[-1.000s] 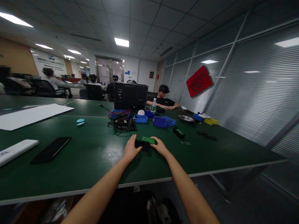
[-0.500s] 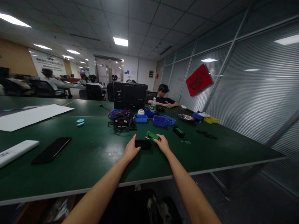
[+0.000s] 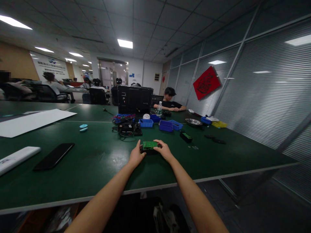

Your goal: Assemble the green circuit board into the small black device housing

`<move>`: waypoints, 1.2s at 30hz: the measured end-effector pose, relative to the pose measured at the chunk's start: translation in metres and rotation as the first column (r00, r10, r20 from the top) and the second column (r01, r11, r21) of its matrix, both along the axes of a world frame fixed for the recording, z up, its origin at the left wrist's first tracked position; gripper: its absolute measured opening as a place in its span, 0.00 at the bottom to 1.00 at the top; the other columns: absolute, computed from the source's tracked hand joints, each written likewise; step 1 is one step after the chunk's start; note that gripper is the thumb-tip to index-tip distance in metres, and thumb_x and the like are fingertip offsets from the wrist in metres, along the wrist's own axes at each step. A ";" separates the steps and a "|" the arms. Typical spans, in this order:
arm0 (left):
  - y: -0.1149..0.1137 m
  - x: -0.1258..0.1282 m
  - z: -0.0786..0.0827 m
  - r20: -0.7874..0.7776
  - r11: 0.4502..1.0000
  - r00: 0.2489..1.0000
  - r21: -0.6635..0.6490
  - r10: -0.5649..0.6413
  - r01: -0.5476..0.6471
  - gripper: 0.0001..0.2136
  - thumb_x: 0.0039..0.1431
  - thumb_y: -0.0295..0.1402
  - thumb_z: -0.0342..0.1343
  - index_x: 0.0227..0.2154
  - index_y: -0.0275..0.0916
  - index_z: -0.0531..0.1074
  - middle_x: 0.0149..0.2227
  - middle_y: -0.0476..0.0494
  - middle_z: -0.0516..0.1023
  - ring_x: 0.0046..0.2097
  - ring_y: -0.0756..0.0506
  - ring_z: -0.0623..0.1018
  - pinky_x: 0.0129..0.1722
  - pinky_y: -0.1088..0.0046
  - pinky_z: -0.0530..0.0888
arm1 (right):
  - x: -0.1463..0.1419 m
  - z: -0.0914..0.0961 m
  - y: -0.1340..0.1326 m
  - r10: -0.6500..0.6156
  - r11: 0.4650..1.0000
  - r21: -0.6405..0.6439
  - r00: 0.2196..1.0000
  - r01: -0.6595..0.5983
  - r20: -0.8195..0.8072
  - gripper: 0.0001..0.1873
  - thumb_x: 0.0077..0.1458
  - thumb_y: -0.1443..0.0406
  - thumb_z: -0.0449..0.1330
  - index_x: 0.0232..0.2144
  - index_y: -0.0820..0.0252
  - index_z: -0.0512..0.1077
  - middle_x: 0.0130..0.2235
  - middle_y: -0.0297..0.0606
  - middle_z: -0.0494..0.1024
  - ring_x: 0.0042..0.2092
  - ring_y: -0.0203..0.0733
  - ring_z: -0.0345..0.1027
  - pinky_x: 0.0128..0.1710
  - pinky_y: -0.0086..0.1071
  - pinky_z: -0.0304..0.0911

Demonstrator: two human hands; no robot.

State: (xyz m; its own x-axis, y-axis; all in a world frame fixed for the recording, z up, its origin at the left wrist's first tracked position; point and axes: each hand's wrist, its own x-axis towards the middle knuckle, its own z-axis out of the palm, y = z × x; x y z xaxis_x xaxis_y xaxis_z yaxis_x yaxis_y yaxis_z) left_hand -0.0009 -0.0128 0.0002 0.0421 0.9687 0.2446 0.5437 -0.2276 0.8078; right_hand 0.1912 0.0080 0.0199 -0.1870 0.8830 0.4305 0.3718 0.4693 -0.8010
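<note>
A green circuit board lies flat over the top of a black plastic case. My left hand grips the left end of the case between thumb and fingers. At the other side, my right hand holds the board by its right end. Whether the board rests fully inside the case, I cannot tell. To the right on the green table stands another black case with a green board in it.
Beyond my hands are a black power adapter, blue bins, a ball, a bottle and a monitor. A metal dish and black covers lie right; a black phone-like slab lies left. A person sits opposite.
My right hand has moved left with the circuit board, which has gone from tilted beside the black case to level over it. My left hand stays on the case.
</note>
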 end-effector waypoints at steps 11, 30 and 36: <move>0.003 -0.001 -0.004 0.017 0.998 1.000 0.057 -0.007 0.006 0.38 0.45 0.25 0.55 0.59 0.39 0.44 0.50 0.43 0.69 0.49 0.49 0.71 0.47 0.75 0.67 | 0.001 -0.003 0.001 -0.010 0.999 -0.038 1.000 0.010 -0.010 0.25 0.42 0.59 0.61 0.46 0.57 0.68 0.45 0.40 0.71 0.42 0.42 0.64 0.41 0.35 0.60; 0.006 0.000 -0.007 0.061 0.997 0.997 0.058 0.055 -0.058 0.31 0.46 0.26 0.54 0.56 0.37 0.53 0.45 0.42 0.71 0.43 0.49 0.72 0.42 0.75 0.69 | -0.001 -0.009 0.003 -0.382 0.912 0.010 0.841 0.410 0.382 0.27 0.45 0.53 0.57 0.44 0.62 0.65 0.44 0.43 0.70 0.46 0.45 0.63 0.44 0.33 0.56; 0.003 0.000 -0.003 0.051 0.997 0.997 0.044 0.059 -0.062 0.30 0.47 0.26 0.54 0.55 0.37 0.55 0.45 0.42 0.71 0.42 0.49 0.72 0.42 0.75 0.69 | 0.000 -0.008 0.004 -0.429 0.864 0.016 0.719 0.503 0.547 0.29 0.47 0.47 0.52 0.42 0.63 0.68 0.40 0.47 0.73 0.44 0.47 0.64 0.41 0.34 0.57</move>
State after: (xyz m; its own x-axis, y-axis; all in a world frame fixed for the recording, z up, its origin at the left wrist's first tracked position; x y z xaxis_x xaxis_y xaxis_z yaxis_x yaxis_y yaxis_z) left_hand -0.0006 -0.0095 -0.0028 -0.0296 0.9571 0.2883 0.5173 -0.2322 0.8237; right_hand 0.1916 0.0124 0.0116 0.1034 0.9567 0.2720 0.8875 0.0348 -0.4596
